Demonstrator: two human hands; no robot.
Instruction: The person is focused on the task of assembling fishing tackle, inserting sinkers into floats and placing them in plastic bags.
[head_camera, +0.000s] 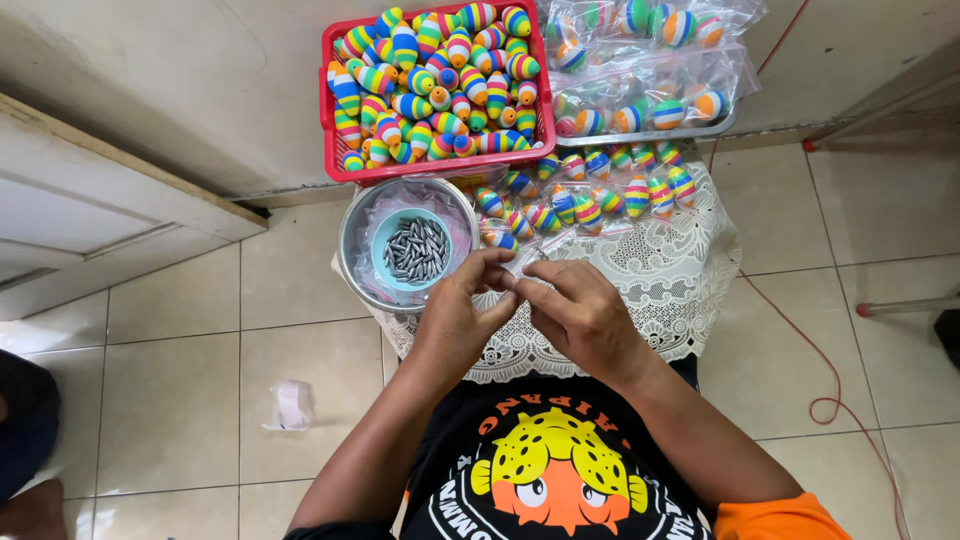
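My left hand and my right hand meet fingertip to fingertip over a white lace cloth. Together they pinch a small clear plastic bag, hard to make out, with a striped fish float just beyond it. A red basket full of several rainbow-striped fish floats sits further away. A small blue bowl of grey metal weights rests inside a round metal tin, left of my hands.
Bagged striped floats lie in rows on the cloth, with more bags on a tray behind. A red cord loops across the tiled floor at right. A crumpled white scrap lies on the floor at left.
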